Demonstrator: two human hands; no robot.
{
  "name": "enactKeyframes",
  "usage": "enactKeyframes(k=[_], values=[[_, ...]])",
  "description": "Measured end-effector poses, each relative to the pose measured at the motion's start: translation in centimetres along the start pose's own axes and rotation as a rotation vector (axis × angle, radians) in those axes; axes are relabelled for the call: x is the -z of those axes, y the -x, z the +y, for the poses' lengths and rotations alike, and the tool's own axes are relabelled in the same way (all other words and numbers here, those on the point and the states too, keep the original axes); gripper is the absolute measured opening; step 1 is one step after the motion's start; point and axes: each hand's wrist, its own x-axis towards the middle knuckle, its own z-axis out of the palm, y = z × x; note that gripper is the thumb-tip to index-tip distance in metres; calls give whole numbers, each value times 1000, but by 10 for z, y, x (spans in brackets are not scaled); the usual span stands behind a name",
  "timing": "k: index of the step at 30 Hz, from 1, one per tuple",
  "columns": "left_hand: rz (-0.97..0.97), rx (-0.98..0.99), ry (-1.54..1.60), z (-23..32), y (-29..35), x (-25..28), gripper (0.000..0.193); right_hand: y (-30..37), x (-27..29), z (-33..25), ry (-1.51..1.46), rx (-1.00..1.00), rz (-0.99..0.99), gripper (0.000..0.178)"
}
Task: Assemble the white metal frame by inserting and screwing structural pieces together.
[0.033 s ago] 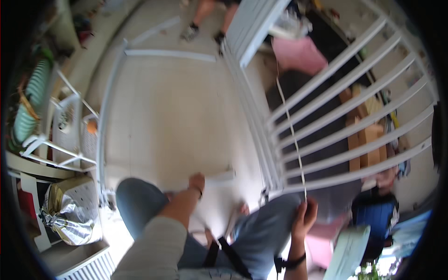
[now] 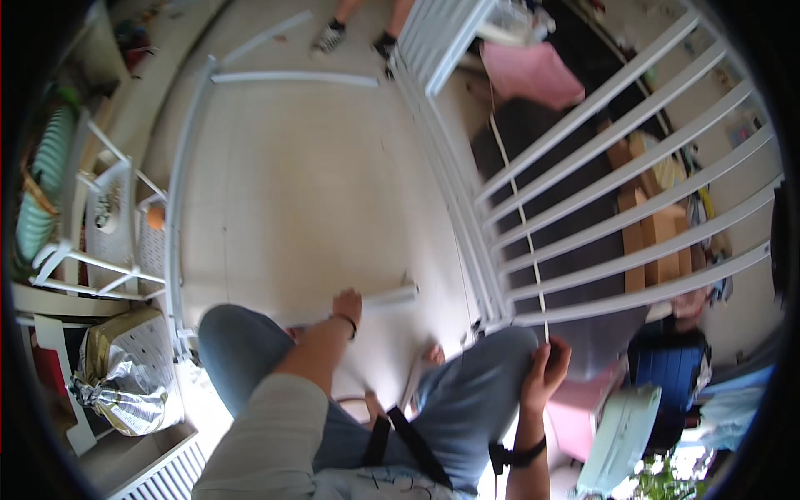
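Observation:
Between my knees, my left hand is closed round a white bar low over the floor. The bar's far part sticks out to the right of the fist; the rest is hidden by my arm and leg. By my right knee is my right hand, thumb and fingers apart and loosely bent. A thin pale cord runs up to its fingertips; whether it passes between the fingers I cannot make out. To the right leans a white slatted panel, joined to a white rail.
A long white rail lies at the left and a white crossbar at the far side. Another person's feet stand beyond it. A white rack and a silver bag are at left; a mint case is at right.
The whole view has shifted slightly, so most things appear a little higher and further left. Both hands keep nearly the same pose.

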Motion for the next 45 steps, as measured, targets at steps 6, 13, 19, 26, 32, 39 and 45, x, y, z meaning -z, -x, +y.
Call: enactKeyframes(k=[6, 13, 19, 26, 32, 39, 45], values=[[-119, -53, -27, -10, 0, 11, 19, 0, -1, 25, 45, 74, 30, 23], [-247, -28, -4, -27, 3, 4, 43, 14, -7, 17, 20, 32, -7, 25], [-208, -245, 30, -39, 10, 46, 44, 11, -7, 22, -75, -13, 15, 26], [-147, -460, 121, -28, 55, 146, 44, -12, -29, 4, -179, -169, -133, 29], [-20, -403, 157, -28, 95, 229, 57, -42, -45, 18, -365, -190, -181, 24], [-59, -349, 305, -18, 115, 276, 62, -79, -58, 21, -499, -158, -587, 28], [42, -549, 219, -33, 128, 278, 56, -70, -69, 18, -550, -255, -702, 28]])
